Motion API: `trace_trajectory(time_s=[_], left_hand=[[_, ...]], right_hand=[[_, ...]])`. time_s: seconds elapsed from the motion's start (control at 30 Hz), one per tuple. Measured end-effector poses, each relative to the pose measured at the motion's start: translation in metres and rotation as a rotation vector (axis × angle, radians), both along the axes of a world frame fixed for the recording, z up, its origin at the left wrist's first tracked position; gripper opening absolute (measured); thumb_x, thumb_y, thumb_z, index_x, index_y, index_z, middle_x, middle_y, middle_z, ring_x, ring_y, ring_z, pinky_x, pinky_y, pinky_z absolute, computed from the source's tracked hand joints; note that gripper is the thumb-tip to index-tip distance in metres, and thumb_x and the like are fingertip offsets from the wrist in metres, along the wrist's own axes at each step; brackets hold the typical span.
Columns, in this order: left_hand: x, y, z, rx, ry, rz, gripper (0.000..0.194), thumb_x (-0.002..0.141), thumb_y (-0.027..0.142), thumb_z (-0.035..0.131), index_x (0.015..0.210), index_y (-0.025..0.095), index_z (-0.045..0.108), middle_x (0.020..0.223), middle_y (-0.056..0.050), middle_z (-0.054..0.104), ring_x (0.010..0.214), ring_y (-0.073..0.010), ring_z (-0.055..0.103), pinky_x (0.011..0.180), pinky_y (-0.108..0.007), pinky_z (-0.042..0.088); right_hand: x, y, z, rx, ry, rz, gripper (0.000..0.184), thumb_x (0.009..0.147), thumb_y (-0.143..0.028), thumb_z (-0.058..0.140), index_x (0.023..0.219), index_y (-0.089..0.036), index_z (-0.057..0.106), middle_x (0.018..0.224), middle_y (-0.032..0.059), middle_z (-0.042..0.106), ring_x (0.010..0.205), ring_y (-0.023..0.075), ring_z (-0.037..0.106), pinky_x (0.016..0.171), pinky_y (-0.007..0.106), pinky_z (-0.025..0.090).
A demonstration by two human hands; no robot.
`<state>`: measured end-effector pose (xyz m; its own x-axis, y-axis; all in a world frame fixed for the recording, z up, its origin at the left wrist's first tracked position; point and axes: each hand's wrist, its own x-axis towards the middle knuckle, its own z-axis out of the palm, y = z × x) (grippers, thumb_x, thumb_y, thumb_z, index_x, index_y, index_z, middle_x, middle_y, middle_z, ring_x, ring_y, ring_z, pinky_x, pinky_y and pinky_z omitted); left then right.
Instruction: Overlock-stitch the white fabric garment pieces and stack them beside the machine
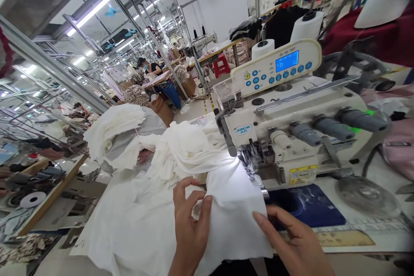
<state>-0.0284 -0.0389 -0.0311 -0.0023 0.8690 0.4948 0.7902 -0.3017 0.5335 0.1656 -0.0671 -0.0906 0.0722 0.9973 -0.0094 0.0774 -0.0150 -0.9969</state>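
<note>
A white cloth [155, 220] lies spread over the table, its lit edge reaching under the presser foot [255, 161] of a white sewing machine [300, 138]. My left hand [190, 224] rests on top of the cloth, thumb and fingers pinching a fold of it. My right hand [291, 237] lies at the cloth's right edge, fingers stretched flat, fingertips pressing the fabric near the blue plate [307, 207].
The machine's control panel [278, 69] with a blue display sits on top, thread cones [307, 26] behind it. A pile of white fabric [113, 129] lies at the back left. A person [147, 67] sits at a far table. A tape roll [32, 199] lies at left.
</note>
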Motion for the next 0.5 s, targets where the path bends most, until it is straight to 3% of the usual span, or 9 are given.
trace_trajectory(time_s=[0.27, 0.5], left_hand=[[0.002, 0.022, 0.016, -0.009, -0.036, -0.048, 0.02, 0.09, 0.029, 0.055, 0.074, 0.019, 0.062, 0.105, -0.008, 0.053, 0.105, -0.021, 0.054, 0.073, -0.027, 0.053], [0.004, 0.051, 0.024, 0.038, -0.012, -0.028, 0.021, 0.09, 0.028, 0.055, 0.072, 0.019, 0.06, 0.098, -0.006, 0.054, 0.097, -0.0196, 0.056, 0.085, -0.035, 0.049]], right_hand=[[0.004, 0.004, 0.0, 0.065, -0.055, -0.019, 0.029, 0.086, -0.046, 0.059, 0.087, -0.02, 0.071, 0.079, 0.001, 0.07, 0.07, 0.0164, 0.066, 0.062, 0.017, 0.052], [0.004, 0.005, 0.004, 0.054, -0.051, -0.02, 0.028, 0.087, -0.047, 0.058, 0.084, -0.021, 0.069, 0.079, 0.0004, 0.069, 0.072, 0.0159, 0.065, 0.065, 0.016, 0.05]])
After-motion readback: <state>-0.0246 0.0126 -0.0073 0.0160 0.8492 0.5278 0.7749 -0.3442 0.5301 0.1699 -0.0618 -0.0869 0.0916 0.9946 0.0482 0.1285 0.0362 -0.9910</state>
